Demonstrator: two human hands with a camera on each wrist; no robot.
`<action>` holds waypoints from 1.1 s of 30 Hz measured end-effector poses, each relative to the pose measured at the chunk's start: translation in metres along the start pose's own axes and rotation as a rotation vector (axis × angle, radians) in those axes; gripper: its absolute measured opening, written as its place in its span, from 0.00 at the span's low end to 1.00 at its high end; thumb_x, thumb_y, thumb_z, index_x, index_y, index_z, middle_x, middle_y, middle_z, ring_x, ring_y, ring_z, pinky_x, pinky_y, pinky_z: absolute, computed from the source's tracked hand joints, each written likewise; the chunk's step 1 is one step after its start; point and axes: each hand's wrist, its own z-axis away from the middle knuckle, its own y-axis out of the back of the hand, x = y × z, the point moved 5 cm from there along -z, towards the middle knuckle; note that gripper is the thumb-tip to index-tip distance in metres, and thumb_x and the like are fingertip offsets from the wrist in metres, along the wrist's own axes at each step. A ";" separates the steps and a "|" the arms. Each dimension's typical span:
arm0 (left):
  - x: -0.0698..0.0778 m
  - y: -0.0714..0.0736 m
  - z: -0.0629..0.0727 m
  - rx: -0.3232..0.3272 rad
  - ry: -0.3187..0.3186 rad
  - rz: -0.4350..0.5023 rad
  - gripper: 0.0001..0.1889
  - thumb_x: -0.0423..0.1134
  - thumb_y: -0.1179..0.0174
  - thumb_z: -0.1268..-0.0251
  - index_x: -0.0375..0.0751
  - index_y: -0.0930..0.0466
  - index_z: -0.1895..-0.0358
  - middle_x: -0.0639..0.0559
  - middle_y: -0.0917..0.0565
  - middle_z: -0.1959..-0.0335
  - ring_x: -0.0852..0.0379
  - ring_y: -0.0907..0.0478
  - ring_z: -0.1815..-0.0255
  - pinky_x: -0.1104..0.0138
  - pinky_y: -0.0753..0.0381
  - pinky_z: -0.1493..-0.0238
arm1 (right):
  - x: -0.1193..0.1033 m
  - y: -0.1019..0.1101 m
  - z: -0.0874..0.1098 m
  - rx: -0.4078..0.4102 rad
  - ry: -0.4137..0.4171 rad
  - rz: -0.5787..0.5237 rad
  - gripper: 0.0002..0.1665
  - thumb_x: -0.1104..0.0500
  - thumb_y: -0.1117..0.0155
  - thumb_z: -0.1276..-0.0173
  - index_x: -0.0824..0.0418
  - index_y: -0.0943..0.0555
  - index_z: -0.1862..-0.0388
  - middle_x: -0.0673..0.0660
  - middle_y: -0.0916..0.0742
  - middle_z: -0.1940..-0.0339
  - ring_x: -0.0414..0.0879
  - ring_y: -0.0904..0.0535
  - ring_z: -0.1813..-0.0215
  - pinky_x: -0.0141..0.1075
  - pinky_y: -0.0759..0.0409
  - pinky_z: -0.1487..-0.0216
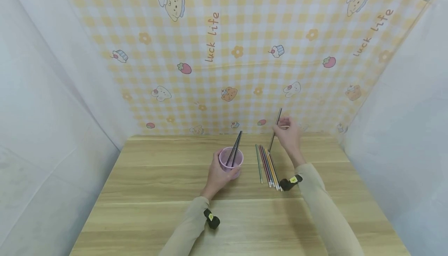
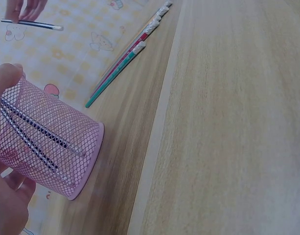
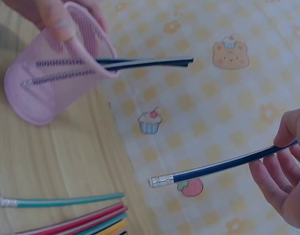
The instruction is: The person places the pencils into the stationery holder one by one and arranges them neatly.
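Note:
My left hand (image 1: 217,175) grips a pink mesh pen holder (image 2: 57,132) around its side, thumb near the rim. Two dark pencils (image 1: 235,147) stand leaning inside it, their eraser ends down. In my right hand (image 1: 287,133) a dark blue pencil (image 3: 218,165) is pinched between thumb and fingers, its silver-capped eraser end pointing down in the head view. It is raised above the far end of a row of pencils (image 1: 269,166) lying on the table to the right of the holder. Among these, a green pencil (image 2: 115,73) lies at the left side.
The wooden table (image 1: 157,178) meets a yellow checked cloth (image 1: 196,81) with cartoon prints at its back edge. White curtains (image 1: 52,112) hang at both sides. A small black camera (image 1: 211,219) is strapped at each wrist.

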 end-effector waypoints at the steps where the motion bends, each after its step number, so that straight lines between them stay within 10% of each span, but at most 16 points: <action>1: 0.000 0.000 0.000 -0.001 -0.001 0.002 0.52 0.51 0.22 0.51 0.42 0.42 0.25 0.39 0.26 0.32 0.42 0.26 0.33 0.49 0.23 0.32 | -0.003 0.000 0.000 -0.001 -0.001 -0.010 0.23 0.60 0.36 0.36 0.66 0.25 0.43 0.60 0.17 0.53 0.55 0.15 0.55 0.27 0.15 0.64; 14: 0.002 0.001 0.001 -0.009 0.006 0.013 0.52 0.47 0.21 0.51 0.40 0.43 0.24 0.39 0.27 0.31 0.42 0.26 0.33 0.49 0.23 0.32 | -0.037 -0.021 0.010 0.041 0.069 -0.146 0.21 0.64 0.30 0.37 0.67 0.25 0.47 0.59 0.17 0.56 0.40 0.17 0.65 0.28 0.13 0.65; 33: 0.003 0.000 0.000 -0.006 -0.006 -0.006 0.52 0.49 0.21 0.51 0.41 0.43 0.25 0.39 0.27 0.31 0.41 0.26 0.33 0.49 0.24 0.31 | -0.042 -0.076 0.032 -0.051 0.073 -0.186 0.18 0.70 0.33 0.39 0.67 0.24 0.50 0.64 0.15 0.57 0.54 0.15 0.58 0.31 0.12 0.61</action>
